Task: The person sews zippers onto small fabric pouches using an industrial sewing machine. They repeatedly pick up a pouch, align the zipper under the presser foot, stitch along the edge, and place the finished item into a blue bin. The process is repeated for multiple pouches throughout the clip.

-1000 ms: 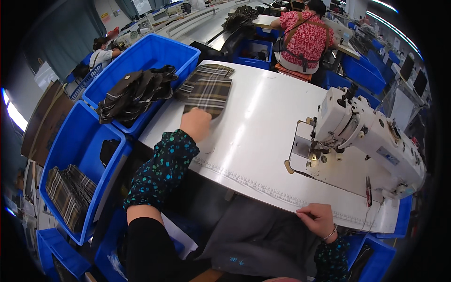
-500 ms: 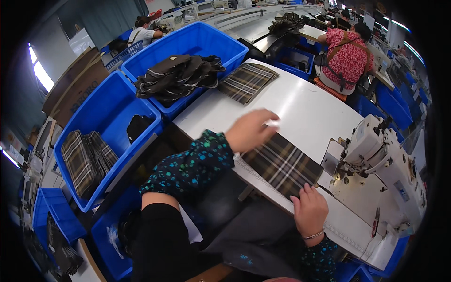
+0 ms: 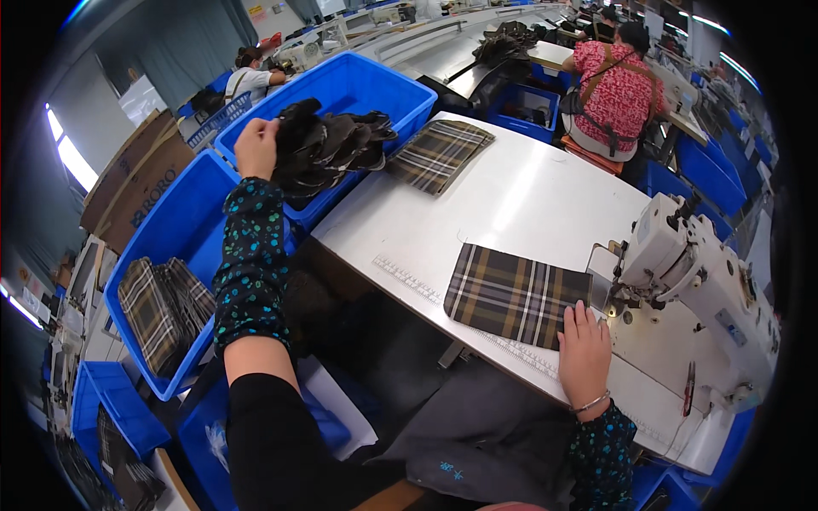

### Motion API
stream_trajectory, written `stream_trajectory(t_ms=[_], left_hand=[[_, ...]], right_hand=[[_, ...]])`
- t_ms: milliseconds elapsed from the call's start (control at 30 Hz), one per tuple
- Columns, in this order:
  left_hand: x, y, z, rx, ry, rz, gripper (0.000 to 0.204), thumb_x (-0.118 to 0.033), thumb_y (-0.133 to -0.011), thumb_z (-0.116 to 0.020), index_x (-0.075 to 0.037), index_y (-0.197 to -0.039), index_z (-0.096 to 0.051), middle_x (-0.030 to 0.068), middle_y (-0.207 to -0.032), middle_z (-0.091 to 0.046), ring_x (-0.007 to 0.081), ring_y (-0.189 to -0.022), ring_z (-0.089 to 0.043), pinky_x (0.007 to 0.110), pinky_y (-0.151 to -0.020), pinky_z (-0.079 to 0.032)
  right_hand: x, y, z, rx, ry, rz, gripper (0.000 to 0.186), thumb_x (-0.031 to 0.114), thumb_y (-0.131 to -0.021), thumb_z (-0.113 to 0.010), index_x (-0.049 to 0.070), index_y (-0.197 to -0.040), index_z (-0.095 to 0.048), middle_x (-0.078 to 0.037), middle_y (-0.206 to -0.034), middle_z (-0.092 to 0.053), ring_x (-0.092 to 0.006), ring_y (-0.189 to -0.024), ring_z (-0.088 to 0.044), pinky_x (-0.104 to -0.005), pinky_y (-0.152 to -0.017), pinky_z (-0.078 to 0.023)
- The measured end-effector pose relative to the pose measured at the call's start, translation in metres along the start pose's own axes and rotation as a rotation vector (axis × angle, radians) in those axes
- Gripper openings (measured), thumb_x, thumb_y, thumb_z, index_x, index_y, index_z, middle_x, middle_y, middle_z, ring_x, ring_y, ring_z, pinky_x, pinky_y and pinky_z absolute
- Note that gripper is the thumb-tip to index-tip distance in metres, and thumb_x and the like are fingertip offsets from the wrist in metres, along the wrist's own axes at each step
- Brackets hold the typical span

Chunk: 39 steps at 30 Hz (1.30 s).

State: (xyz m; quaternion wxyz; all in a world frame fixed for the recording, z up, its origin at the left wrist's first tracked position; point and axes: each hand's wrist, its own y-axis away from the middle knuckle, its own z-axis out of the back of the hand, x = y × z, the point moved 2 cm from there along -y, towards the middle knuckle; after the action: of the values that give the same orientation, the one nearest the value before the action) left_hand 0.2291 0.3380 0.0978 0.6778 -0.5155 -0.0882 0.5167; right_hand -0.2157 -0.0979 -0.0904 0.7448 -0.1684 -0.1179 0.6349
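My left hand (image 3: pixel 256 146) reaches far left and grips the top of a heap of dark fabric pieces (image 3: pixel 328 149) draped over the rim of a blue bin (image 3: pixel 400 89). My right hand (image 3: pixel 584 351) lies flat, fingers apart, on the right edge of a brown plaid fabric piece (image 3: pixel 514 292) on the white sewing table (image 3: pixel 528 200). That piece sits just in front of the white sewing machine (image 3: pixel 694 277). A stack of plaid pieces (image 3: pixel 440 152) rests at the table's far left corner.
A second blue bin (image 3: pixel 183 230) at my left holds folded plaid pieces (image 3: pixel 162 311). More blue bins stand lower left. Another person in a red patterned top (image 3: pixel 613 85) sits beyond the table with their back to me. A cardboard box (image 3: pixel 136 175) stands far left.
My left hand left the plaid piece on the table and swung left to the dark fabric heap. The plaid piece slid nearer the machine; my right hand stays on it.
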Motion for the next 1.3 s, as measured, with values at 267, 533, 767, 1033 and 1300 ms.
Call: stream_trajectory(t_ms=[267, 533, 767, 1033, 1300], left_hand=[[-0.078, -0.013, 0.102, -0.581, 0.846, -0.133, 0.018, -0.017, -0.105, -0.064, -0.001, -0.096, -0.065, 0.0005, -0.092, -0.066, 0.008, -0.085, -0.06, 0.024, -0.078, -0.051], [-0.235, 0.136, 0.119, 0.785, 0.814, 0.008, 0.017, -0.019, -0.098, -0.066, -0.004, -0.091, -0.063, -0.0011, -0.088, -0.06, 0.0078, -0.079, -0.051, 0.022, -0.073, -0.039], [-0.29, 0.281, 0.058, 2.132, 0.972, 0.001, 0.025, -0.023, -0.105, -0.065, 0.001, -0.096, -0.067, 0.0, -0.084, -0.062, 0.006, -0.078, -0.052, 0.024, -0.07, -0.045], [-0.282, 0.311, 0.053, 2.405, 1.038, 0.411, 0.021, -0.021, -0.1, -0.073, -0.002, -0.093, -0.068, -0.0058, -0.077, -0.058, 0.0017, -0.069, -0.051, 0.022, -0.059, -0.041], [-0.282, 0.324, 0.056, 2.497, 1.005, 0.553, 0.021, -0.021, -0.101, -0.072, -0.001, -0.1, -0.065, -0.005, -0.09, -0.056, 0.0045, -0.078, -0.049, 0.023, -0.069, -0.041]], right_hand=[[0.002, -0.009, 0.0, -0.029, -0.039, -0.051, 0.044, 0.023, -0.097, -0.063, 0.001, -0.135, -0.062, -0.018, -0.145, -0.059, -0.0327, -0.133, -0.054, -0.0539, -0.112, -0.039], [0.013, -0.018, 0.067, -0.155, -0.578, 0.051, 0.037, 0.024, -0.09, -0.074, 0.001, -0.119, -0.069, -0.015, -0.124, -0.067, -0.0334, -0.114, -0.063, -0.0462, -0.101, -0.048], [0.047, 0.009, 0.094, 0.493, -1.42, 0.18, 0.024, 0.028, -0.092, -0.076, 0.005, -0.098, -0.073, -0.008, -0.091, -0.067, -0.0287, -0.088, -0.063, -0.0375, -0.081, -0.051], [0.026, 0.036, 0.091, 0.447, -1.657, 0.034, 0.014, 0.013, -0.09, -0.076, 0.0, -0.089, -0.072, -0.006, -0.084, -0.064, -0.0202, -0.079, -0.062, -0.0323, -0.074, -0.049], [0.025, 0.039, 0.078, 0.582, -1.655, 0.07, 0.019, 0.018, -0.093, -0.074, 0.0, -0.09, -0.07, -0.007, -0.084, -0.063, -0.0187, -0.079, -0.062, -0.0323, -0.073, -0.049]])
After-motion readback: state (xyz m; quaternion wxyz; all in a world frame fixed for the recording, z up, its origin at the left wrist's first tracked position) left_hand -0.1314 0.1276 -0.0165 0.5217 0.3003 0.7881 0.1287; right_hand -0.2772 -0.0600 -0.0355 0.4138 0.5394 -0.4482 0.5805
